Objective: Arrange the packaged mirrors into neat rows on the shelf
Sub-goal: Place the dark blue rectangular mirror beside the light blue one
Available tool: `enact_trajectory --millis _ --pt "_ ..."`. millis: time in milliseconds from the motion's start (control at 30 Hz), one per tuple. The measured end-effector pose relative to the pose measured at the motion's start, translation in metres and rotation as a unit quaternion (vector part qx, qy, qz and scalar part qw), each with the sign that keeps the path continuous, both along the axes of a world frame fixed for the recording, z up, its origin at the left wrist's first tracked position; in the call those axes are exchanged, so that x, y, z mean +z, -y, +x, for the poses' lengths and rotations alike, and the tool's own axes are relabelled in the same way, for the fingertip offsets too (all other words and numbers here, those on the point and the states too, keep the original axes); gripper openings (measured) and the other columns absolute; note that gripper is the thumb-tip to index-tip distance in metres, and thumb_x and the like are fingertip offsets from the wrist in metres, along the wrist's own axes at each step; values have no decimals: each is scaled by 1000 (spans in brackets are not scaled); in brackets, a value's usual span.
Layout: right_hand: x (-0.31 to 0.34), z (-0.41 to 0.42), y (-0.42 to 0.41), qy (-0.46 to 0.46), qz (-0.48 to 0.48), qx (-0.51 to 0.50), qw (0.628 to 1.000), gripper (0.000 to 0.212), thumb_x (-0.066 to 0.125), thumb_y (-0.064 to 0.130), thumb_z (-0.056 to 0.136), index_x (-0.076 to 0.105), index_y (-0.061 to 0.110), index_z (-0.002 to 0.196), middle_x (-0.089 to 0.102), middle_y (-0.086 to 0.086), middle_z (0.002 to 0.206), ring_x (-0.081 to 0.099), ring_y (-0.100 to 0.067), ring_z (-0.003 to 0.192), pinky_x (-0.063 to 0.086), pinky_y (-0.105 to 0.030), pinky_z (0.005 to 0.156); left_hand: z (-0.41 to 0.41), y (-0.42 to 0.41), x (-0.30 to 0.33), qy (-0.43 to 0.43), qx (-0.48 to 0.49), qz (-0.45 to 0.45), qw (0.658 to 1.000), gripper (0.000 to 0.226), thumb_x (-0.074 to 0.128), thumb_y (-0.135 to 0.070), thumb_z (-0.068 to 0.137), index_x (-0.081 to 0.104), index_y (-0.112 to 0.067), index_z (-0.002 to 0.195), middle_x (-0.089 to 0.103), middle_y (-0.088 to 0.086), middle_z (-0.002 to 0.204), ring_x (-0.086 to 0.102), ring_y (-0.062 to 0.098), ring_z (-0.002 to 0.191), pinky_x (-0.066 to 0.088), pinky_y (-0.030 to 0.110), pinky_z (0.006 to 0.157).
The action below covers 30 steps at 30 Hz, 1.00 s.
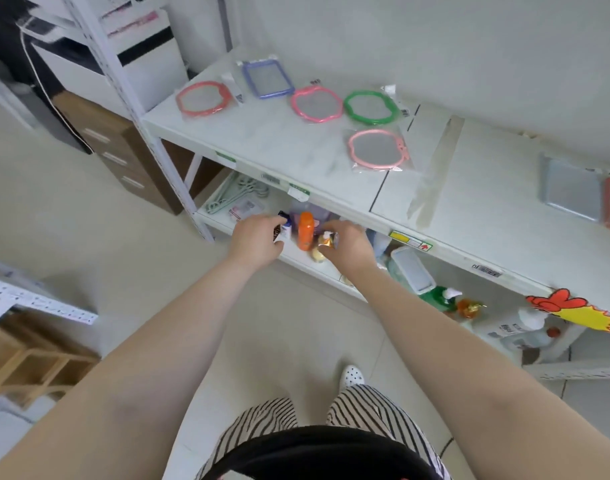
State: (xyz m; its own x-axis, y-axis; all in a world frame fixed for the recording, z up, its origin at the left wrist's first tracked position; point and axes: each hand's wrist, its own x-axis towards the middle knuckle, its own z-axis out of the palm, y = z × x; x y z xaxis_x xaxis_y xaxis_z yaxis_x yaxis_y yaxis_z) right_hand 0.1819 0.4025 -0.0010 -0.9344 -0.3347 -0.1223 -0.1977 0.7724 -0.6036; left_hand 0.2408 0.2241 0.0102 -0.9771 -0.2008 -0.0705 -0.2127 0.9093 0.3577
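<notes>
Five packaged mirrors (378,148) lie on the shelf (279,143) above and beyond both grips. Left hand (256,239) pinches a small tube (283,230); right hand (348,242) curls around a yellow bottle (324,245), nearer the mirrors.

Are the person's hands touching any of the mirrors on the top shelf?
No, both the left hand and right hand reach among bottles on the lower shelf, below the mirrors.

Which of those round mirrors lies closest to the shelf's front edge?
The pale pink one, alone in front of the green one; the other round mirrors lie further back.
</notes>
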Motion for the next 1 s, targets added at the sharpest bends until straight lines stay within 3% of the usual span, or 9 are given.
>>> enact_trajectory --millis 167,300,433,567,800,1000 --pt "-5 -18 29 10 53 72 996 38 63 20 80 64 24 118 66 -1 112 55 -25 108 49 -35 87 -5 25 -6 0 18 15 1000 42 61 -17 78 60 -22 120 66 5 113 56 31 111 47 38 91" --pt "-8 -46 60 -10 64 77 995 25 57 18 79 68 23 101 66 -3 99 59 -27 97 52 -35 71 -23 49 -12 -1 36 11 999 44 59 -17 80 60 -25 124 66 6 115 57 31 110 48 39 90" --pt "-9 -88 96 -21 52 102 993 35 60 14 79 64 21 114 62 -6 110 53 -26 108 48 -33 75 -59 84 -9 -14 57 6 998 45 59 -16 81 59 -22 126 64 6 122 56 30 116 48 36 91" --pt "-2 -131 131 -25 62 131 989 45 62 18 83 56 27 127 57 -1 122 47 -20 119 47 -34 81 -97 117 -2 -21 71 2 997 46 58 -15 80 58 -22 125 65 6 112 59 28 107 43 29 73" --pt "3 -185 174 -42 80 148 985 47 64 23 85 53 25 130 56 -2 126 47 -21 121 49 -40 90 -147 153 -6 -16 87 26 996 50 58 -15 82 53 -19 132 63 8 119 56 29 111 48 36 88" --pt "-9 -215 217 -38 63 107 992 44 64 25 84 55 25 127 57 -1 124 49 -20 120 48 -37 89 -192 198 -12 -2 50 27 998 50 57 -20 85 50 -22 135 58 5 127 55 27 114 46 36 90"
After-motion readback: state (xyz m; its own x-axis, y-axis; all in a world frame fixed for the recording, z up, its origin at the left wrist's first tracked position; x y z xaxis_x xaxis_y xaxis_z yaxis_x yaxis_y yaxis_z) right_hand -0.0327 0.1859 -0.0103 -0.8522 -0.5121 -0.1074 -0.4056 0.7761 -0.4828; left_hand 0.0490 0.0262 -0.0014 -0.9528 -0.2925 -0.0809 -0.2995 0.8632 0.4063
